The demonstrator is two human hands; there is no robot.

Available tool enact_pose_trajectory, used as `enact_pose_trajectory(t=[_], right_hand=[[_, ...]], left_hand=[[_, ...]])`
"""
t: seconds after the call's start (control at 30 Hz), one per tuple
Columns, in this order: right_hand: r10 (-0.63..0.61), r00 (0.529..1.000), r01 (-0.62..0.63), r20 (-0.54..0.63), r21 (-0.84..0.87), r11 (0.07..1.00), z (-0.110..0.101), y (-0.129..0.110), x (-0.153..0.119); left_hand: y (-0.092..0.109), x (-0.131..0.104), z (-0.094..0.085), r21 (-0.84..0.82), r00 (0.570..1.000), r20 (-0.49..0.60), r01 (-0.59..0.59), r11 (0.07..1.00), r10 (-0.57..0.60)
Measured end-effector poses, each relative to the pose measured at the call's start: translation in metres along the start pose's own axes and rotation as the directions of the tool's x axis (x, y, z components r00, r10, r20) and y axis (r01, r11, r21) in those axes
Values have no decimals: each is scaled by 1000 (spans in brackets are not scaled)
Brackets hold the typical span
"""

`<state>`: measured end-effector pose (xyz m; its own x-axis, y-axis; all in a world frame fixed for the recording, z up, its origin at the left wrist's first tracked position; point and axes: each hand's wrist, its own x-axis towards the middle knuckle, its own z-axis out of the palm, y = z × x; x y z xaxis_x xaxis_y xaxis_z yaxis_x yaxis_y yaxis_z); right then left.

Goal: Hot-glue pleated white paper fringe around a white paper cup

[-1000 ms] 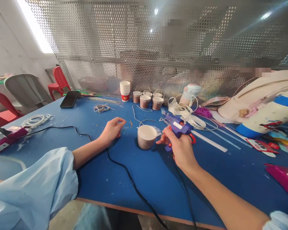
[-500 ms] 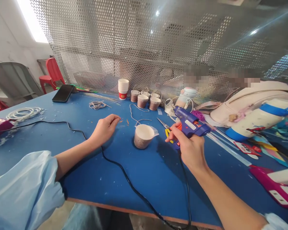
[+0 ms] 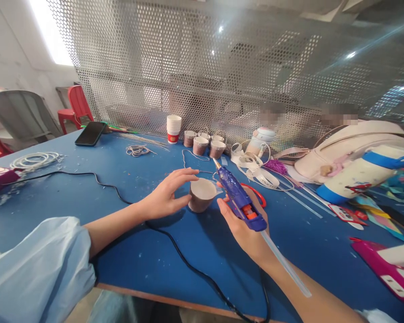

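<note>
My right hand [image 3: 244, 224] grips a blue hot glue gun [image 3: 237, 193], its nozzle tilted up and away from me. A clear glue stick [image 3: 287, 267] juts from its back end over my wrist. Left of the gun, a small cup [image 3: 201, 199] with a brown-grey wrapped side and white inside stands upright on the blue table. My left hand [image 3: 173, 193] is at the cup's left side, fingers apart and thumb near its wall; whether it touches the cup I cannot tell. Behind the cup lies a thin cord [image 3: 193, 157], partly hidden.
Several similar cups [image 3: 200, 146] stand at the back beside a stack of paper cups [image 3: 173, 128]. A black cable [image 3: 175, 244] crosses the table toward me. On the right are a white ribbon [image 3: 262, 177], a bottle [image 3: 363, 172] and a pink bag [image 3: 366, 143]; a phone [image 3: 90, 133] lies at back left.
My left hand has moved right to the cup, its fingers spreading from a pinch. The glue gun has turned in my right hand and come left, nearer the cup.
</note>
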<state>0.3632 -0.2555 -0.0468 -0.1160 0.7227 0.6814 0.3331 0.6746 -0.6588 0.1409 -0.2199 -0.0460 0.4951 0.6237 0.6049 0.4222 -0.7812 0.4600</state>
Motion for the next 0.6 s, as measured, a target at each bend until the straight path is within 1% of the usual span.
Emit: enact_pose_trajectory(t=[0.07, 0.2, 0.3, 0.43, 0.53, 0.6], right_hand=[[16, 1000, -15, -15, 40, 999, 3, 0, 0], [54, 998, -54, 23, 5, 999, 7, -1, 1], [111, 994, -111, 10, 1, 994, 8, -2, 1], [123, 992, -123, -5, 5, 992, 10, -2, 0], [137, 991, -137, 2, 9, 991, 11, -2, 0], [109, 994, -109, -1, -32, 994, 11, -3, 1]], left_hand=[[-1, 1, 1, -55, 1000, 16, 25, 998, -24], [-1, 1, 4, -119, 998, -5, 57, 991, -58], [3, 0, 6, -126, 999, -35, 9, 992, -13], [9, -1, 7, -111, 997, -59, -65, 992, 59], [10, -4, 8, -107, 995, -82, -69, 992, 61], [10, -5, 9, -101, 993, -111, -53, 994, 41]])
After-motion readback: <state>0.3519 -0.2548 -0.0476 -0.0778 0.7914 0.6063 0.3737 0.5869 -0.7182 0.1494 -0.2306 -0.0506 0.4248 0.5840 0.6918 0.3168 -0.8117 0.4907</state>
